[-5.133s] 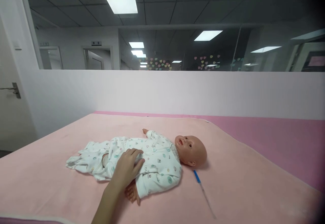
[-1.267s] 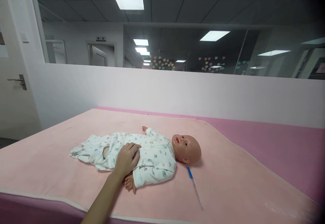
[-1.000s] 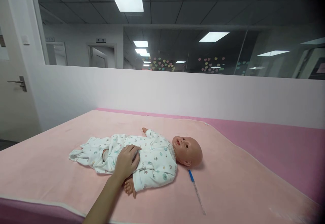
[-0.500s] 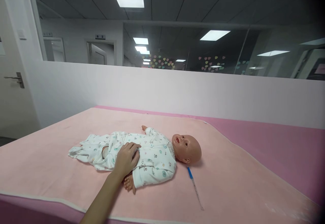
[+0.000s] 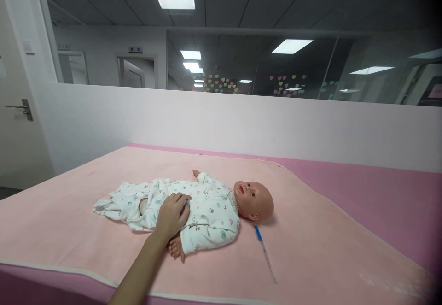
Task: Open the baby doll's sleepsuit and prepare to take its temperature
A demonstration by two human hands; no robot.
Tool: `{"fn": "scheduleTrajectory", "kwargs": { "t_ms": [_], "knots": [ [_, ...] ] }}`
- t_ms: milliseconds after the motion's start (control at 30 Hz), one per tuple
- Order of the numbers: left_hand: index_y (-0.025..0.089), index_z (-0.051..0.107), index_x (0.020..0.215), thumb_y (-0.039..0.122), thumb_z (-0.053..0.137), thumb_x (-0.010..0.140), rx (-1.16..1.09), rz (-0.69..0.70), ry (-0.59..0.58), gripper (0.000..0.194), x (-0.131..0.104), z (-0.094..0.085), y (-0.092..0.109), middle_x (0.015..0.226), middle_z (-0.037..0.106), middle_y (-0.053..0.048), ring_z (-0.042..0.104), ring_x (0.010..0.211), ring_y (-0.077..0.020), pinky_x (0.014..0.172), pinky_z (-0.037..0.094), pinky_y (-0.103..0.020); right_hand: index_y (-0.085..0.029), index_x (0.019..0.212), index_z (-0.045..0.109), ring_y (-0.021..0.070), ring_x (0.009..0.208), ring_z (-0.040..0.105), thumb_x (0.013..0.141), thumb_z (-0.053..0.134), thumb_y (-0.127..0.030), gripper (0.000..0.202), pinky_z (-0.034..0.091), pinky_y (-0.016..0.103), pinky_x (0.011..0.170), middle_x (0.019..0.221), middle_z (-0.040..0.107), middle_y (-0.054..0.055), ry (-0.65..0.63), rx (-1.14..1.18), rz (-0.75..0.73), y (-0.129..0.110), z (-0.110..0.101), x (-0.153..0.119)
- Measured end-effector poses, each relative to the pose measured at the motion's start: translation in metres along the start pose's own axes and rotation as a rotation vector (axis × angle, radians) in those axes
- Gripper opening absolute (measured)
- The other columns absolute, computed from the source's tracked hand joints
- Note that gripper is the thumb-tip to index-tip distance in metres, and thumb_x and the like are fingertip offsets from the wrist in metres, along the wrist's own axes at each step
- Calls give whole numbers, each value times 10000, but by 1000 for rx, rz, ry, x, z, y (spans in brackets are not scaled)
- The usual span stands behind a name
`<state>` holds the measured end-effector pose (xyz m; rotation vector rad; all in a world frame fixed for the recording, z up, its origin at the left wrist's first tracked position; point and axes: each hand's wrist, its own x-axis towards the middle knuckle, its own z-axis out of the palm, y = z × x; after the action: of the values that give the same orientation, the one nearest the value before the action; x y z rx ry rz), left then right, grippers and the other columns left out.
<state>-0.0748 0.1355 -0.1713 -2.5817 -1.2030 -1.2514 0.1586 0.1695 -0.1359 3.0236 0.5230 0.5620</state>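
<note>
A baby doll (image 5: pixel 210 210) in white printed clothes lies on its back, its bald head (image 5: pixel 257 201) to the right and the clothed legs stretching left. My left hand (image 5: pixel 173 215) rests palm down on the doll's belly, fingers extended over the cloth and thumb apart from them. The doll's near hand (image 5: pixel 177 249) lies on the sheet just below my wrist. A thin clear stick with a blue end, which looks like a glass thermometer (image 5: pixel 265 252), lies below the doll's head. My right hand is out of view.
A peach sheet (image 5: pixel 311 240) with a pale edge covers a pink mattress (image 5: pixel 380 187). Behind stands a low white wall (image 5: pixel 241 120) with glass above it. A door (image 5: pixel 20 134) with a metal handle is at the far left.
The view has shifted very slightly. My left hand stays on the doll's belly, and the doll and the stick lie as before.
</note>
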Motion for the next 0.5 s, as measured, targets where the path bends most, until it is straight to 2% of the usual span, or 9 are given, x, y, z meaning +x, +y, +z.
{"fn": "scheduleTrajectory", "kwargs": {
  "t_ms": [100,233,367,500],
  "knots": [
    [210,556,958,198,358,821,2,1,0,241,0,0,0,929,586,-35,497,849,-171,756,401,-330,-12,856,656,153,1096,488,498,528,188,430,274,208,985,1013,618,67,-124,-251,12,3,-6,-5],
    [205,564,958,202,353,822,4,18,11,251,0,0,0,921,588,-44,503,837,-170,742,407,-326,-23,895,650,158,1143,446,532,541,152,417,246,230,1005,1065,599,72,-206,-473,-37,3,-8,-7],
    [205,567,960,202,355,821,9,22,19,254,-1,0,0,916,590,-46,506,832,-171,738,408,-326,-29,954,634,141,1151,436,520,549,161,481,197,186,1015,1097,587,77,-273,-606,-85,4,-7,-5],
    [209,561,961,196,358,820,8,13,5,247,-1,0,-1,930,588,-39,502,850,-170,754,402,-329,-62,1029,606,138,1185,397,548,550,149,529,134,213,1045,1153,555,56,-295,-667,-91,5,-10,-7]
  ]
}}
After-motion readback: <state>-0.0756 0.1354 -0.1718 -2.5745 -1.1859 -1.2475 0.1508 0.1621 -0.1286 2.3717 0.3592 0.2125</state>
